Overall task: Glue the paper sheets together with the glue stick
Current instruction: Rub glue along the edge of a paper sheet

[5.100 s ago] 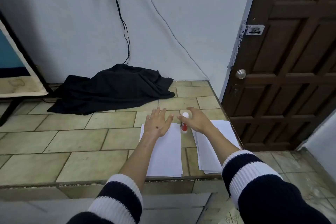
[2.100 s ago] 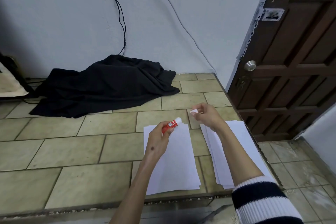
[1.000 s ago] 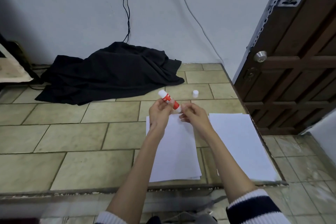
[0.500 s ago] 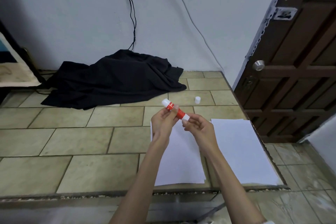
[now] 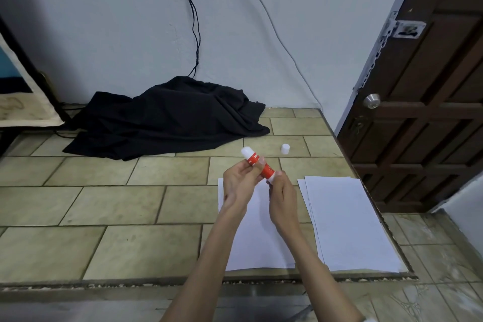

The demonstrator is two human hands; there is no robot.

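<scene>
A red and white glue stick (image 5: pixel 257 164) is held tilted in the air above the tiled counter, its uncapped white end pointing up and left. My left hand (image 5: pixel 239 181) grips its red middle. My right hand (image 5: pixel 281 195) pinches its lower white base. Its small white cap (image 5: pixel 285 149) stands on the tiles behind, apart from both hands. One white paper sheet (image 5: pixel 257 240) lies under my forearms. A stack of white sheets (image 5: pixel 347 222) lies to its right near the counter's edge.
A crumpled black cloth (image 5: pixel 167 119) lies at the back of the tiled counter (image 5: pixel 117 206), under hanging cables. A brown wooden door (image 5: pixel 428 102) with a round knob stands at the right. The counter's right edge drops off beside the sheet stack.
The cap came off and was set on the tiles behind. Both hands then closed on the glue stick and hold it over the left sheet; in the last half second little moved.
</scene>
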